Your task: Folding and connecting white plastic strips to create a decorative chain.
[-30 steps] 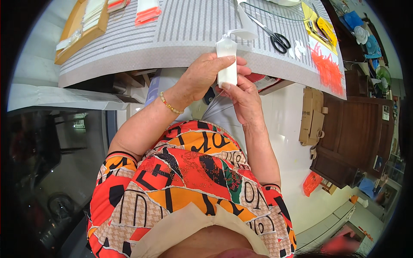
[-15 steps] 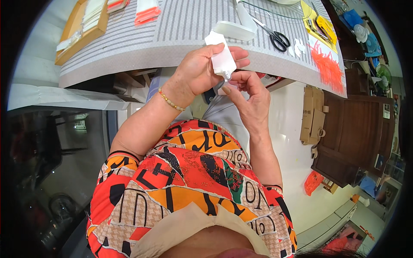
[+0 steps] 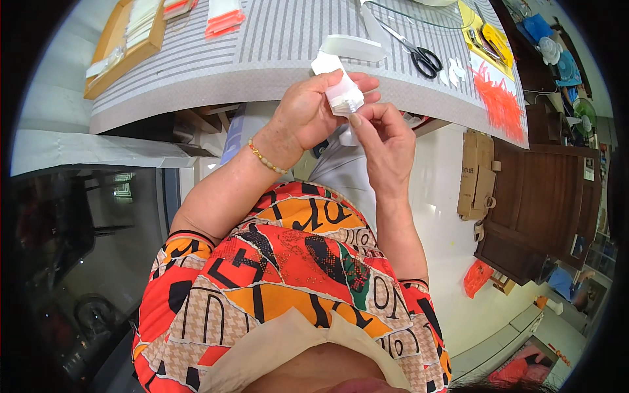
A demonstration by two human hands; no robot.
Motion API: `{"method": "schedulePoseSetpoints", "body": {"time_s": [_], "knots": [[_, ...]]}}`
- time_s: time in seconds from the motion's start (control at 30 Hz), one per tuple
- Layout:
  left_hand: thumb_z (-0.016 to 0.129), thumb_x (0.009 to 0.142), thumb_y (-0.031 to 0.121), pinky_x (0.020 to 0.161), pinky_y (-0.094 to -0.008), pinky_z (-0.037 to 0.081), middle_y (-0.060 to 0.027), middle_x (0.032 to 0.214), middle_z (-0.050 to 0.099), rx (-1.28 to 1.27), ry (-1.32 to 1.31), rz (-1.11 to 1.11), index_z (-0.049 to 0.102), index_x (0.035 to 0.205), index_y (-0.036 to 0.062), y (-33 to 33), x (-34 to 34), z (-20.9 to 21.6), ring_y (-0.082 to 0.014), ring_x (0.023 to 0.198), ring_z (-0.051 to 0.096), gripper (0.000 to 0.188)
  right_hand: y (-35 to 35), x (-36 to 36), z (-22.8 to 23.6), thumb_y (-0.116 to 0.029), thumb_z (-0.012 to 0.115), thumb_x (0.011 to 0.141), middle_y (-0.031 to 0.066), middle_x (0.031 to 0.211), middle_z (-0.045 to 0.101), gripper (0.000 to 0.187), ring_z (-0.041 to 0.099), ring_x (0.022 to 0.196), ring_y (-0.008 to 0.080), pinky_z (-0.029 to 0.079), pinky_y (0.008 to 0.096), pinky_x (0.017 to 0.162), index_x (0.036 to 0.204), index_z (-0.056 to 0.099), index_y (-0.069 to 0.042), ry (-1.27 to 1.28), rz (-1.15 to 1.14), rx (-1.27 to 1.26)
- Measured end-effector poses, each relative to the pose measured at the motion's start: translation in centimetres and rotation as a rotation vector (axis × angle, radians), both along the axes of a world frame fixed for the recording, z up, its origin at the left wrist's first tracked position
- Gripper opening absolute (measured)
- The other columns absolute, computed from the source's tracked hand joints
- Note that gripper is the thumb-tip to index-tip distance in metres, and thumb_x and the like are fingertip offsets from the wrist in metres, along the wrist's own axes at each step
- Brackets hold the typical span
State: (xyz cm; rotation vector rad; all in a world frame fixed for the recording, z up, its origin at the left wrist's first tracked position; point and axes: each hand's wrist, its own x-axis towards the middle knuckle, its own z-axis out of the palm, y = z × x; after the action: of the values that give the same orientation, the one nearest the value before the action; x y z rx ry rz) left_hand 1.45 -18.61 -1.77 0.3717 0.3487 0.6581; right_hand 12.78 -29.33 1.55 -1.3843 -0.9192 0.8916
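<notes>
Just past the table's front edge, my left hand is closed around a small white stack that looks like paper tags, the thumb on its upper face. Its far end has clipped corners; the near end is ragged, with loose layers. There my right hand pinches, thumb and forefinger together at the stack's near tip. What exactly lies between those fingertips is too small to make out. A white piece hangs below the pinch, partly hidden. Beyond my hands a curled white strip lies on the striped table.
Black-handled scissors lie right of the strip, beside small white scraps. Orange-red strings spread at the table's right edge, near a yellow tray with tools. At far left stands a wooden box; red-ended white packets lie nearby.
The stack has tipped slightly, and its near end now shows whiter, bunched layers. My right fingertips have moved up to that end. A white piece now shows beneath them.
</notes>
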Motion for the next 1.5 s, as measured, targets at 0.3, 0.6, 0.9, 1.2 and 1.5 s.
{"method": "schedulePoseSetpoints", "body": {"time_s": [0.3, 0.6, 0.9, 1.2, 1.5], "knots": [[0.041, 0.103, 0.020, 0.098, -0.0394, 0.051, -0.0232, 0.122, 0.064, 0.177, 0.025, 0.040, 0.052, 0.129, -0.0098, 0.1, 0.3, 0.6, -0.0342, 0.113, 0.064, 0.041, -1.0, 1.8, -1.5, -0.006, 0.068, 0.086, 0.0078, 0.107, 0.062, 0.005, 0.056, 0.089, 0.0149, 0.044, 0.0250, 0.080, 0.088, 0.065, -0.003, 0.178, 0.214, -0.141], [0.044, 0.102, 0.023, 0.084, -0.0322, 0.055, -0.0227, 0.114, 0.069, 0.418, 0.206, -0.060, 0.057, 0.125, -0.0084, -0.3, 0.1, 2.2, -0.0280, 0.099, 0.068, 0.041, -0.1, 3.1, -1.6, -0.018, 0.065, 0.089, 0.0099, 0.101, 0.069, 0.020, 0.060, 0.086, 0.0140, 0.047, 0.0229, 0.078, 0.088, 0.070, 0.001, 0.379, 0.183, -0.134], [0.048, 0.100, 0.025, 0.065, -0.0263, 0.054, -0.0224, 0.109, 0.070, 0.305, 0.302, -0.133, 0.060, 0.119, -0.0072, -0.3, 0.0, 1.6, -0.0226, 0.089, 0.068, 0.040, -0.4, 1.8, -3.3, -0.014, 0.063, 0.094, 0.0171, 0.093, 0.072, 0.025, 0.069, 0.087, 0.0221, 0.052, 0.0301, 0.083, 0.104, 0.070, 0.008, 0.482, 0.325, -0.214], [0.051, 0.094, 0.020, 0.059, -0.0220, 0.048, -0.0169, 0.097, 0.071, 0.258, 0.440, -0.126, 0.062, 0.114, -0.0053, -1.2, -1.2, 2.3, -0.0182, 0.076, 0.065, 0.034, -0.8, -0.7, -4.8, -0.013, 0.062, 0.094, 0.0168, 0.092, 0.073, 0.024, 0.069, 0.085, 0.0220, 0.053, 0.0287, 0.081, 0.101, 0.071, 0.008, 0.605, 0.251, -0.172], [0.053, 0.089, 0.012, 0.061, -0.0235, 0.047, -0.0108, 0.091, 0.070, 0.583, 0.589, 0.110, 0.060, 0.123, -0.0020, -2.7, -2.4, 2.4, -0.0142, 0.070, 0.061, 0.038, -0.5, -1.9, -5.5, -0.014, 0.063, 0.094, 0.0145, 0.089, 0.072, 0.024, 0.067, 0.083, 0.0210, 0.052, 0.0276, 0.082, 0.100, 0.072, 0.007, 0.440, 0.288, -0.277]]}}
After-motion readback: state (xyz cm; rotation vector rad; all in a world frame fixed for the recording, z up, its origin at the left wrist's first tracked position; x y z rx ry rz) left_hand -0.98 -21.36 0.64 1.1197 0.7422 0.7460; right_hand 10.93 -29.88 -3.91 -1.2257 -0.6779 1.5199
